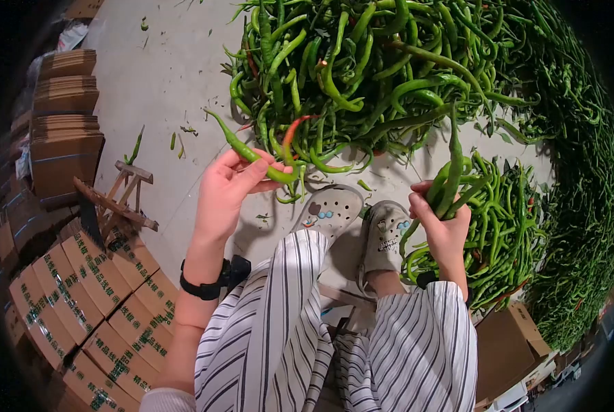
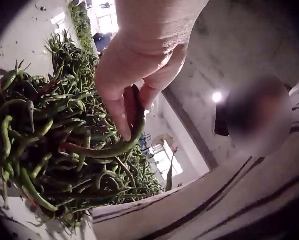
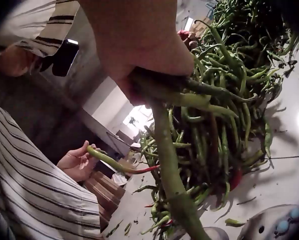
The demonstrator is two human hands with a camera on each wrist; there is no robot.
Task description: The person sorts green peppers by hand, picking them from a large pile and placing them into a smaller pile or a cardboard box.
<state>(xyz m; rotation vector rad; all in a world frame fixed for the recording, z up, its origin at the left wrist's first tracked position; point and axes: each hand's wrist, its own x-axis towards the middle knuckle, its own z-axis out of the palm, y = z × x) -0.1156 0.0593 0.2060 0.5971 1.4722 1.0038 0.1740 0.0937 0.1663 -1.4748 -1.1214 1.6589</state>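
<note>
My left hand pinches a long curved green chili pepper between thumb and fingers, in front of the big pile. In the right wrist view this pepper runs from green at the fingers to a red tip. Farther right, my right hand grips a small bunch of long green chili peppers, their ends sticking out past the fingers. One thick pepper of that bunch hangs down in the right wrist view. The palm hides part of the bunch. Below the right hand lies a smaller pile of green peppers.
A large heap of green chili peppers covers the floor ahead, and more peppers spread along the right. Cardboard boxes and a wooden stool stand at left. An open carton is at lower right. Two clogs are between the hands.
</note>
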